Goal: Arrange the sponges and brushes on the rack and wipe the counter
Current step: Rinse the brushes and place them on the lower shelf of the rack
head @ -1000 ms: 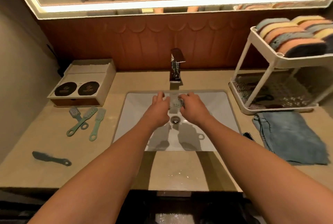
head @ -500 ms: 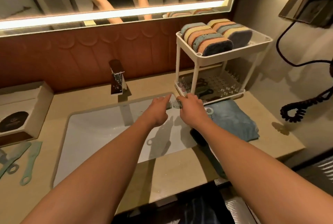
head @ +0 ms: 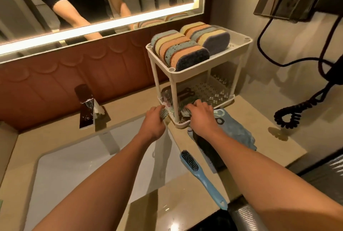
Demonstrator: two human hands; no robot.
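The small brushes, one gripped in the left hand's fingers and one in the right hand's, have come from over the sink to the rack's near lower tier, so shelving looks close, with wiping the desk still ahead.

Sponges at 12 o'clock: blue, yellow, orange stripes, dark grey faces. Rack cream, perforated dot pattern. Cloth at 3 blue. Long brush at 5 light blue, bristles probably black. Surface beige.

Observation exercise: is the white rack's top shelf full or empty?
Full: two rows of multicoloured sponges fill the white plastic rack's top shelf.
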